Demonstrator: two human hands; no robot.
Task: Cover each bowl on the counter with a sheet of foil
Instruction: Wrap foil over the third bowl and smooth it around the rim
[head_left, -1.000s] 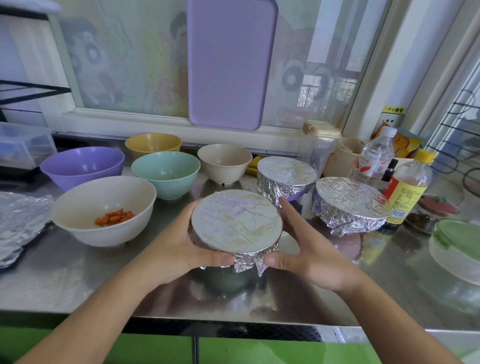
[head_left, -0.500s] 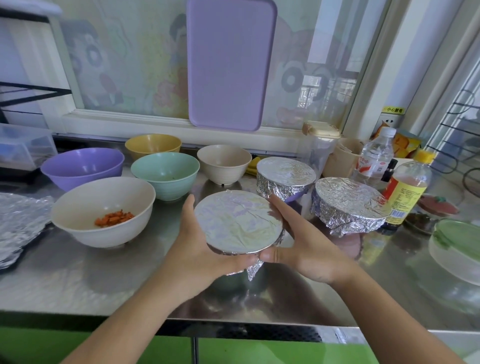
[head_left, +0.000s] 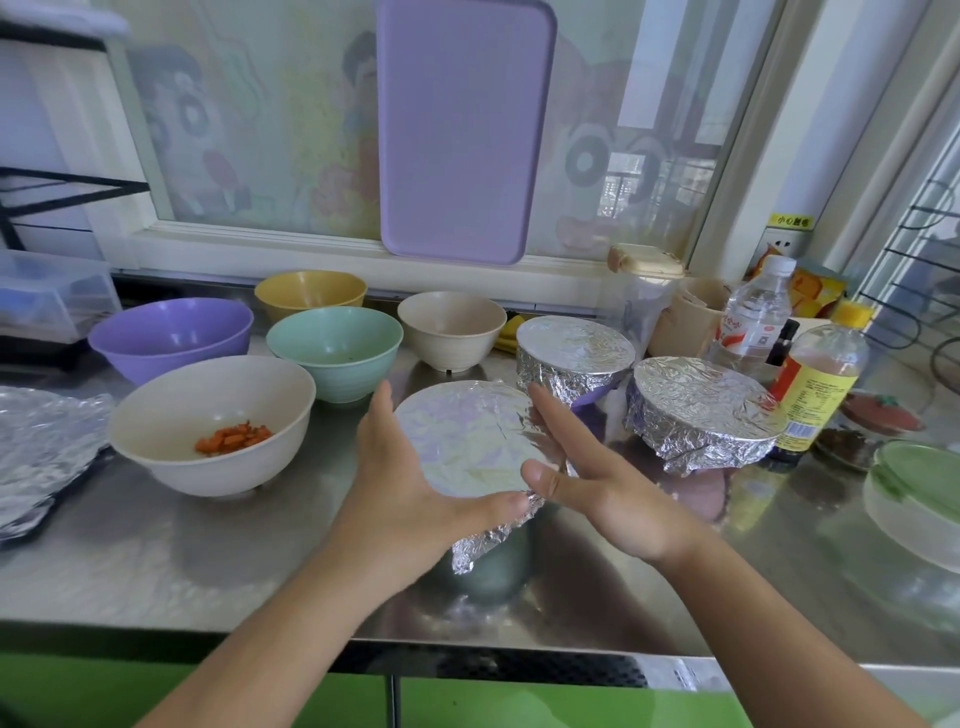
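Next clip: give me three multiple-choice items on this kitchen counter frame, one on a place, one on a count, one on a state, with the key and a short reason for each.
1. Where do the orange food pieces lie?
A. in the purple bowl
B. in the big cream bowl
C. on the counter

2. How many bowls are already covered with foil?
A. one
B. three
C. five

3. How are the hands at the foil-covered bowl?
A. fingers straight, beside its rim
B. fists clenched
C. holding a bottle

Key: B, the orange pieces sit inside the big cream bowl. B, three foil tops show. A, the left hand and right hand flank it with straight fingers.
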